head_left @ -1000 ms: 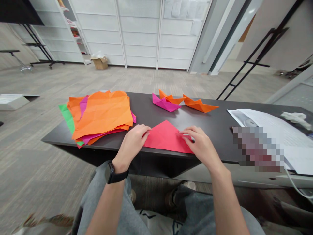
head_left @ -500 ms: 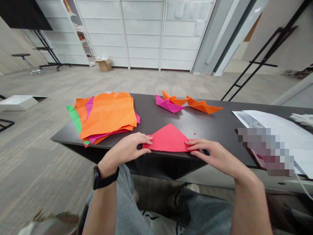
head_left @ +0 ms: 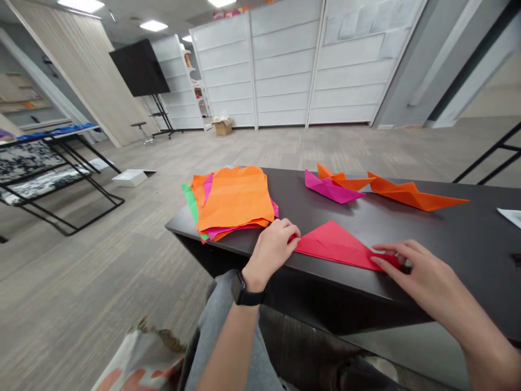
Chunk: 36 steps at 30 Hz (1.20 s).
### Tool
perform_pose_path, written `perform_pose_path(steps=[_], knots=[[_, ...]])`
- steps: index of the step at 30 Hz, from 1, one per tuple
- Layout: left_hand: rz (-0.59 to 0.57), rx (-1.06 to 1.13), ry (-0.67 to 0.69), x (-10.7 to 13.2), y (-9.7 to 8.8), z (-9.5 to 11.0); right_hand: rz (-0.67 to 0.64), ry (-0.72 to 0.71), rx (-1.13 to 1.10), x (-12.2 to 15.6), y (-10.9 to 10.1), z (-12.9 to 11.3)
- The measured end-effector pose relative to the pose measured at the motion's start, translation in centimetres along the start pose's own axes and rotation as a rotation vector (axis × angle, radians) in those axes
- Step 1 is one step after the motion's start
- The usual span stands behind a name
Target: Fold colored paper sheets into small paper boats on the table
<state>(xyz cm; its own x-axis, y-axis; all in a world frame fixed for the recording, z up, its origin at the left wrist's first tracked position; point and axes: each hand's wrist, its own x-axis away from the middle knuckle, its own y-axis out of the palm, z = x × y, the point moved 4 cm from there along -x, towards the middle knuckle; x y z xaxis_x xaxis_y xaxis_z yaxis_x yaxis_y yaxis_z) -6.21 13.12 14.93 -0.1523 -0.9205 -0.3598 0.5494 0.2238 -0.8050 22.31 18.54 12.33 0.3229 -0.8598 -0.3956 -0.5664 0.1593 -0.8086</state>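
A folded sheet of red paper (head_left: 336,245) lies at the front edge of the dark table, its peak pointing away from me. My left hand (head_left: 277,244) pinches its left corner, fingers curled over it. At the right corner, my right hand (head_left: 411,266) grips the paper between thumb and fingers. Left of the red paper lies a stack of coloured paper sheets (head_left: 236,198), orange on top with green and magenta edges showing. Behind it sit a magenta paper boat (head_left: 331,187) and orange paper boats, one of them at the right (head_left: 415,194).
The dark table (head_left: 285,190) ends close to my lap. A white sheet (head_left: 510,216) shows at its right side. Beyond are a cardboard box (head_left: 222,126), a black screen on a stand (head_left: 140,68), and a black-framed table (head_left: 61,157) at the left.
My view has turned left and up, so the table appears further right. The left hand has gone from flat fingers on the paper's corner to a curled pinch; the right hand's fingers have closed more.
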Motion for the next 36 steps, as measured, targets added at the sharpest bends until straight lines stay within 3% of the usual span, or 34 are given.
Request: perform_pose_path(steps=[4, 7, 11, 17, 22, 29, 32, 36], knots=[[0.028, -0.082, 0.047, 0.1, -0.1, 1.0, 0.066, 0.012, 0.105, 0.4, -1.0, -2.3], [-0.057, -0.132, 0.112, 0.4, 0.0, 1.7, -0.057, 0.021, 0.158, 0.9, -1.1, -4.0], [-0.076, -0.097, -0.014, 0.7, -0.3, 0.8, -0.148, -0.024, 0.195, 1.8, -1.4, -5.1], [-0.028, 0.054, -0.060, 0.5, 0.1, -0.8, -0.161, 0.023, 0.094, 1.4, -1.3, -4.9], [-0.038, 0.173, -0.006, 0.6, 0.3, -1.0, -0.114, 0.084, 0.013, 0.9, -0.8, -4.7], [-0.012, 0.371, -0.072, 0.6, 0.2, -1.7, -0.064, 0.227, 0.022, 1.0, -1.3, -3.7], [0.031, 0.466, -0.064, 0.6, -0.1, -1.8, -0.054, 0.149, -0.052, 0.6, -0.8, -3.9], [-0.013, 0.435, -0.089, 0.7, -0.5, -1.9, -0.062, 0.027, -0.220, 0.1, 0.2, -4.3]])
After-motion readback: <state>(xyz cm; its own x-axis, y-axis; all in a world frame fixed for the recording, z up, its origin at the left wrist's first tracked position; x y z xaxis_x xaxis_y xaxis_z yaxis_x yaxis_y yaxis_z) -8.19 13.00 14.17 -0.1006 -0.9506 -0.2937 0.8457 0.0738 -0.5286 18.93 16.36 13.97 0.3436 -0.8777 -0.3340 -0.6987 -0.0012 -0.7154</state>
